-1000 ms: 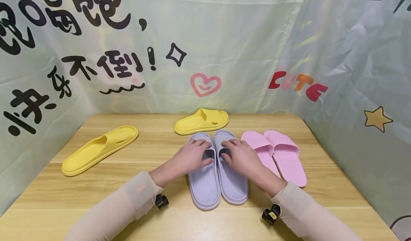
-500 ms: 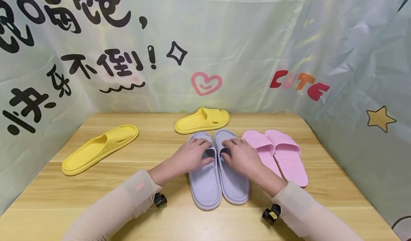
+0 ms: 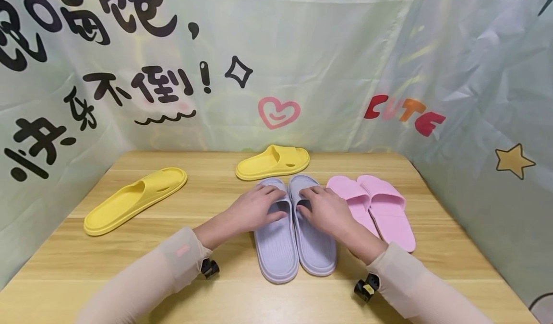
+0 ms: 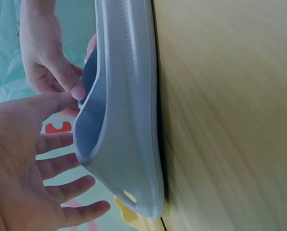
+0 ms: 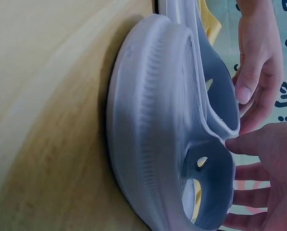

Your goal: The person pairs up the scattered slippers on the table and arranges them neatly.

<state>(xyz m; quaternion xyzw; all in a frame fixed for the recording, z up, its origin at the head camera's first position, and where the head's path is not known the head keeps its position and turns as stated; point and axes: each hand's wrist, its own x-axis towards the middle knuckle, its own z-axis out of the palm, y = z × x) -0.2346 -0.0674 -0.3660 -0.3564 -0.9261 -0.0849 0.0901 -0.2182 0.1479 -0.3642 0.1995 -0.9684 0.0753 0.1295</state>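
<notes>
Two pale lavender slippers lie side by side on the table, the left slipper [image 3: 277,252] and the right slipper [image 3: 317,247], toes pointing away from me. My left hand [image 3: 254,210] rests over the left slipper's strap. In the left wrist view that left hand [image 4: 18,159] has its fingers spread, with fingertips at the strap and nothing gripped. Over the right slipper's strap lies my right hand [image 3: 328,211]. The right wrist view shows this right hand [image 5: 278,159] with fairly straight fingers against the strap. Parts of both straps are hidden under the hands in the head view.
Behind the lavender pair is one yellow slipper [image 3: 273,163]; another yellow slipper [image 3: 136,201] lies at the left. A pair of pink slippers [image 3: 393,218] sits close on the right. Printed cloth [image 3: 328,65] surrounds the wooden table [image 3: 173,266] at back and sides.
My left hand and forearm have shifted slightly to the left, while the fingers stay at the strap. The right hand and all slippers stay almost the same.
</notes>
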